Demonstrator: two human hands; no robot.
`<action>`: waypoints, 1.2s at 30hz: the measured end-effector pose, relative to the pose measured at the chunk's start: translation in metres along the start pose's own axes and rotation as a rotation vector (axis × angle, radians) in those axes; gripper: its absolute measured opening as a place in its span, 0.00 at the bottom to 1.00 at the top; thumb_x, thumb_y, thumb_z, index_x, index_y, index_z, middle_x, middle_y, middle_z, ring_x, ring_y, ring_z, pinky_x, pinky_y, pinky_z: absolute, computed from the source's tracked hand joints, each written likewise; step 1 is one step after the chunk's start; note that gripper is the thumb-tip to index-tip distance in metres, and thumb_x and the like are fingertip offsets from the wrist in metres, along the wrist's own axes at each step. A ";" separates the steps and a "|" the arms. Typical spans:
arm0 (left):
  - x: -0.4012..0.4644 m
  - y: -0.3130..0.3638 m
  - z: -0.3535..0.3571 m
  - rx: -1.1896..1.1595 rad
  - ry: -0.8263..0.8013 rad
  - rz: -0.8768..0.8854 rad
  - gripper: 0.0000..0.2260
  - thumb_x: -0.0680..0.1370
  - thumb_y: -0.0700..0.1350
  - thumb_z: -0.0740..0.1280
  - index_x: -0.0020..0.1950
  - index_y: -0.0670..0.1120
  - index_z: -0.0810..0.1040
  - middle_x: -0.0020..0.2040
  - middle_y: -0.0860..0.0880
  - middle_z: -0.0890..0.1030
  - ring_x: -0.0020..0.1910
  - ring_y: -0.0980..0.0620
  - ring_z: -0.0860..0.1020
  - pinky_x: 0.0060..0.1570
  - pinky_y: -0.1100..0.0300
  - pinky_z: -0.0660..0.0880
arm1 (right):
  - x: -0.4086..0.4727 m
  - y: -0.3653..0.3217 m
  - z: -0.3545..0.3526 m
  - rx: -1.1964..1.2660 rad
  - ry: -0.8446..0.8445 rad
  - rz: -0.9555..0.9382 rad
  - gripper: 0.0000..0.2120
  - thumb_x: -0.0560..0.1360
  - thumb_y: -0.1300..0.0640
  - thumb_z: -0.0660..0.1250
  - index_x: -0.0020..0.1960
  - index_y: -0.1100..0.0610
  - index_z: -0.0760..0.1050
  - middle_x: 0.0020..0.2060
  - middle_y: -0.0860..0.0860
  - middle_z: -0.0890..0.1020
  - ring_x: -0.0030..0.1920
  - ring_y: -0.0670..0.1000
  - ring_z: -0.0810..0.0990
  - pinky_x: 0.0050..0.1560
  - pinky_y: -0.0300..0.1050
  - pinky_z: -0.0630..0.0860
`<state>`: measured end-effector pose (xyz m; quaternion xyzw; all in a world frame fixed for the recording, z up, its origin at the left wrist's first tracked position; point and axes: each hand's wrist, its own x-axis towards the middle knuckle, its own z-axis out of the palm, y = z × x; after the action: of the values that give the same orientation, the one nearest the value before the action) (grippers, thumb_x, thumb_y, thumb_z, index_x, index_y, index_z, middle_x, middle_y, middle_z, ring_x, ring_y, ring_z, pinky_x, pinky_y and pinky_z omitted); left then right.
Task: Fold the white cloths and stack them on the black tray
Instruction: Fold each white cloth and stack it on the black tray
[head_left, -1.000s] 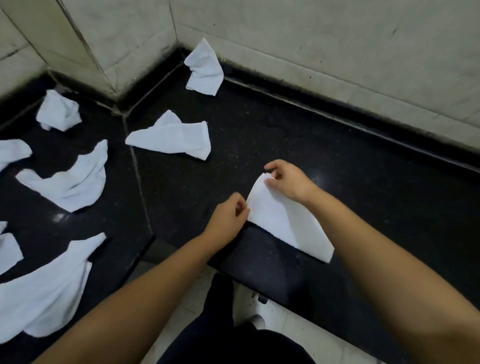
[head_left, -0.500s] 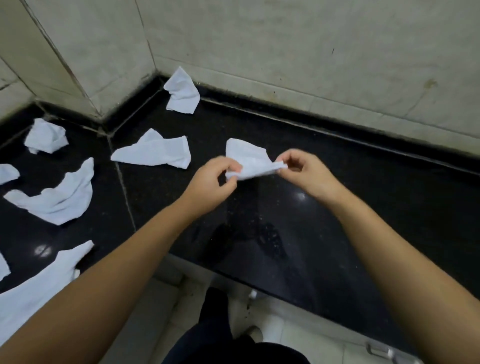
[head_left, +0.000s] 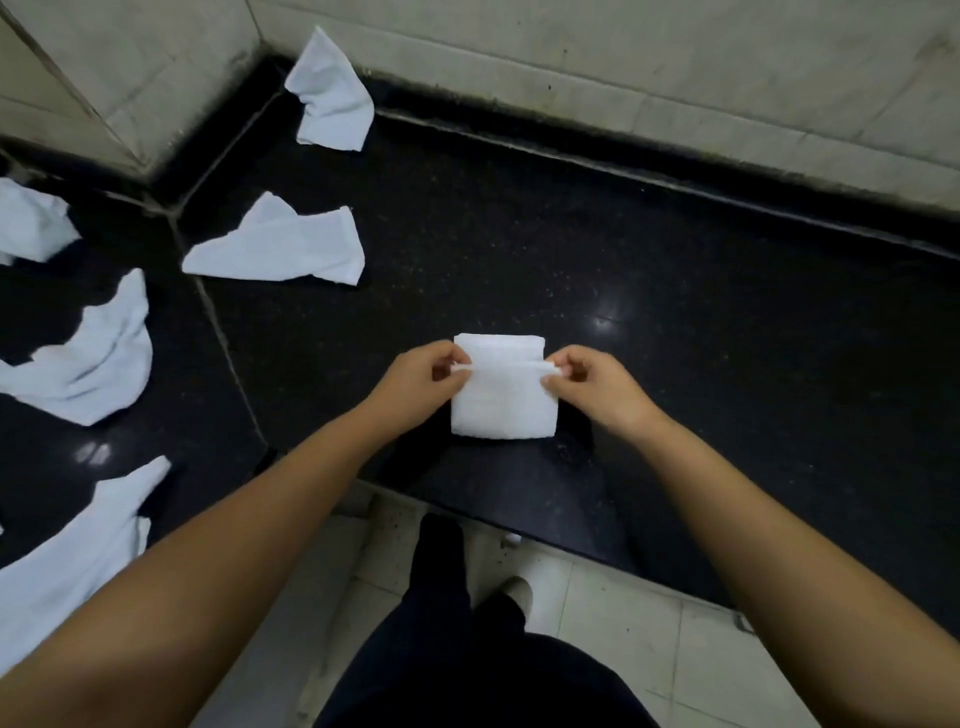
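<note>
A white cloth (head_left: 501, 405), folded into a small rectangle, lies on the black stone counter (head_left: 675, 322) near its front edge. My left hand (head_left: 423, 376) pinches the left corner of the upper layer's edge. My right hand (head_left: 587, 382) pinches the right corner of that same edge, which is raised slightly over the layer beneath. Several loose, crumpled white cloths lie to the left: one in the back corner (head_left: 330, 98), one flat behind the hands (head_left: 280, 247), others farther left (head_left: 96, 358). No black tray is visible.
Tiled walls (head_left: 623, 57) close the counter at the back and left. More white cloths lie at the left edge (head_left: 31, 223) and front left (head_left: 72, 566). Below the counter's front edge are a pale tiled floor (head_left: 613, 623) and my dark trousers (head_left: 457, 623).
The cloth was lifted off the counter, held in the air between both hands, then laid down as a small folded rectangle. Both hands now pinch its upper edge.
</note>
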<state>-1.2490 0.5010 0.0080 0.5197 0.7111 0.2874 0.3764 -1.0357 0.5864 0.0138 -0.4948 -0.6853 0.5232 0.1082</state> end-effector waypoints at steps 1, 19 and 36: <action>0.013 0.003 -0.003 0.028 0.023 -0.015 0.02 0.77 0.44 0.66 0.48 0.48 0.78 0.45 0.50 0.80 0.44 0.54 0.77 0.45 0.60 0.73 | 0.012 -0.004 0.001 -0.005 0.046 0.024 0.01 0.74 0.60 0.67 0.45 0.55 0.76 0.38 0.51 0.74 0.40 0.47 0.72 0.43 0.39 0.70; 0.037 -0.014 0.023 0.447 0.202 -0.259 0.17 0.77 0.57 0.61 0.57 0.46 0.72 0.56 0.47 0.74 0.58 0.47 0.71 0.58 0.51 0.65 | 0.044 -0.011 0.029 -0.690 0.156 0.271 0.22 0.77 0.44 0.60 0.62 0.60 0.71 0.59 0.57 0.75 0.58 0.58 0.75 0.57 0.52 0.72; -0.001 0.053 0.016 -0.529 0.234 -0.317 0.19 0.76 0.40 0.65 0.67 0.47 0.67 0.58 0.46 0.78 0.55 0.48 0.78 0.51 0.54 0.76 | -0.005 -0.037 -0.007 0.660 0.018 0.395 0.04 0.74 0.67 0.66 0.45 0.60 0.77 0.43 0.54 0.81 0.41 0.50 0.80 0.41 0.43 0.77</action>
<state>-1.2077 0.5159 0.0420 0.2500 0.7222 0.4576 0.4544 -1.0491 0.5879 0.0494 -0.5605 -0.3703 0.7223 0.1647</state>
